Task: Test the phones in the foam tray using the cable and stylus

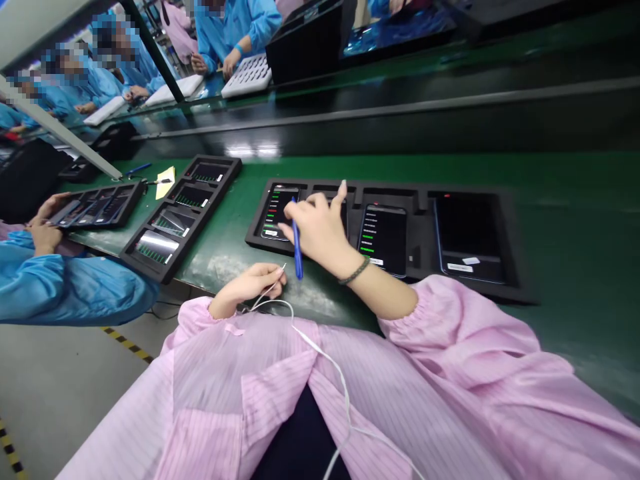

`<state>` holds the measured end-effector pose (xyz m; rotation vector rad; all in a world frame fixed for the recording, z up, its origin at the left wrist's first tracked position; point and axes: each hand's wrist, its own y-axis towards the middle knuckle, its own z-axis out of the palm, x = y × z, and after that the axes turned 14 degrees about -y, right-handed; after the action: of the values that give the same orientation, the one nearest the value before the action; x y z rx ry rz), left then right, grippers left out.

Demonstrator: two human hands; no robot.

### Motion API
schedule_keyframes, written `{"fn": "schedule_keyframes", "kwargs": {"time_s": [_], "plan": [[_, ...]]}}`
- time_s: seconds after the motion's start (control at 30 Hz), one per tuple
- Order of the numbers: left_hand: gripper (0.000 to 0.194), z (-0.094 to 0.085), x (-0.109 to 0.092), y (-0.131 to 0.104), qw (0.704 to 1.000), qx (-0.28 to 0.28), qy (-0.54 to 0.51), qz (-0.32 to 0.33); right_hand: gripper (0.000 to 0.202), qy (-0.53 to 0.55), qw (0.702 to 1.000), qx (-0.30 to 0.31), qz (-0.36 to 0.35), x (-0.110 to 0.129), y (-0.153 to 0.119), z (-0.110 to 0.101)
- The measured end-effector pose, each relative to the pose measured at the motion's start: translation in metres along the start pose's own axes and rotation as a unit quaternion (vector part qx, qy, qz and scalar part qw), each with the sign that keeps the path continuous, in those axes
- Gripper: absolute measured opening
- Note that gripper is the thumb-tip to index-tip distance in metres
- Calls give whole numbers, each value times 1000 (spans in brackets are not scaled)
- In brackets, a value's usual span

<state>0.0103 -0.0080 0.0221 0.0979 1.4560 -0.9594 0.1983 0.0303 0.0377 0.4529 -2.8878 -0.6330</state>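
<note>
My left hand (253, 283) is at the table's front edge, its fingertips pinched on a thin white cable (316, 345) that loops down over my pink smock. Above the black foam tray (360, 193), my right hand (320, 230) grips a blue pen (298, 250), whose lower end points towards me. Its other fingers are partly spread. In the tray's leftmost slot lies a phone (273, 223) with green and red lines on its screen. The second phone is mostly covered by my right hand. Farther right lie a phone with green lines (384, 240) and a larger dark-screened phone (470, 230).
To the left, another black tray (173, 220) holds several phones. Beyond it a co-worker in blue has both hands at a further tray (107, 203). A yellow paper (166, 182) with a pen lies nearby. Across the line, people in blue work at white trays (247, 75).
</note>
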Motion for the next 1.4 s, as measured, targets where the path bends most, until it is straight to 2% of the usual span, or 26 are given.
{"fn": "schedule_keyframes", "kwargs": {"time_s": [0.1, 0.17, 0.3, 0.4, 0.53, 0.73, 0.87, 1.0, 1.07, 1.13, 1.2, 1.27, 1.33, 1.37, 1.4], "plan": [[31, 24, -1, 15, 999, -27, 19, 22, 30, 19, 998, -21, 59, -34, 11, -10], [28, 36, -2, 27, 998, -38, 51, 27, 33, 21, 997, -11, 68, -64, 16, -6], [31, 48, 0, 43, 987, -79, 127, 57, 37, -4, 997, 48, 60, -113, 22, 20], [33, 50, 1, 47, 983, -93, 150, 50, 35, -27, 995, 76, 54, -128, 23, 39], [32, 52, 1, 48, 981, -114, 148, 44, 34, -35, 993, 103, 38, -131, 25, 50], [31, 54, 4, 49, 981, -137, 131, 38, 31, -49, 990, 131, 14, -128, 34, 53], [31, 61, 4, 54, 987, -143, 64, 31, 31, -28, 991, 131, -15, -127, 34, 55], [33, 67, -3, 61, 988, -147, -52, -10, 30, 6, 991, 136, -10, -127, 31, 58], [34, 67, -6, 62, 986, -147, -71, -31, 31, 0, 990, 141, -8, -127, 29, 57], [35, 66, -7, 58, 987, -153, -15, -39, 32, -18, 989, 148, -8, -126, 28, 56], [36, 66, -7, 50, 976, -178, 125, -7, 33, -33, 987, 156, -5, -124, 27, 54], [36, 68, -6, 43, 931, -209, 295, 42, 35, -42, 987, 157, -3, -122, 26, 53], [34, 72, -4, 39, 879, -226, 414, 63, 35, -46, 988, 150, -10, -121, 26, 53], [34, 73, -3, 39, 868, -229, 436, 62, 34, -48, 988, 146, -13, -121, 26, 53], [33, 74, -1, 41, 869, -230, 433, 62, 32, -51, 988, 142, -15, -121, 26, 54]]}}
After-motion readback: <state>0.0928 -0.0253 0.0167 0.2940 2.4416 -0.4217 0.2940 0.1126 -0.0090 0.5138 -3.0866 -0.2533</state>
